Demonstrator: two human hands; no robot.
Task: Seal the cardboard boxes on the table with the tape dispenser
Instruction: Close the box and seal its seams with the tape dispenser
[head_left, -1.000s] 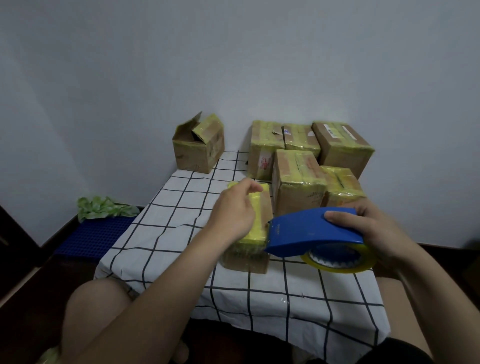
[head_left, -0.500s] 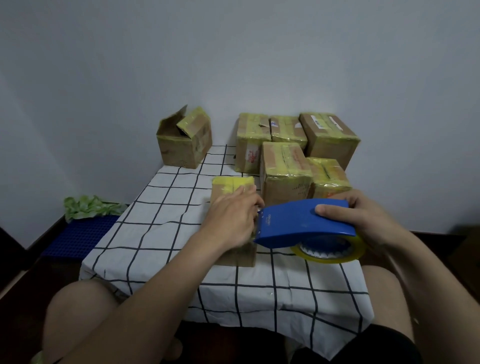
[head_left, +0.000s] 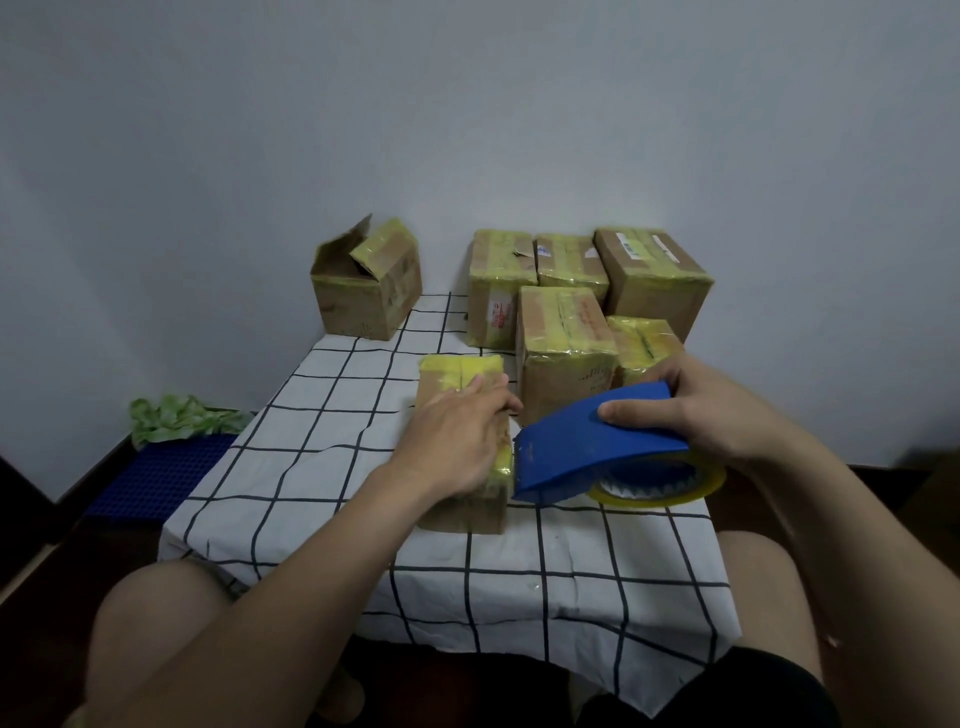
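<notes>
A small cardboard box (head_left: 457, 374) with yellow tape along its top lies in the middle of the checked table (head_left: 322, 457). My left hand (head_left: 452, 441) lies flat on its top, fingers straight, pressing it down. My right hand (head_left: 711, 410) grips the blue tape dispenser (head_left: 587, 447), whose toothed front edge sits against the box's near right corner. A roll of yellow tape (head_left: 660, 488) shows under the dispenser.
Several taped boxes (head_left: 566, 332) crowd the table's far right by the wall. An open box (head_left: 363, 286) with raised flaps stands at the far left corner. A blue mat (head_left: 156, 478) and green cloth (head_left: 176, 415) lie on the floor at left. My knees flank the near edge.
My left hand has flattened out and slid along the box top. The dispenser's front has come down to the box's near right corner. The view has shifted slightly.
</notes>
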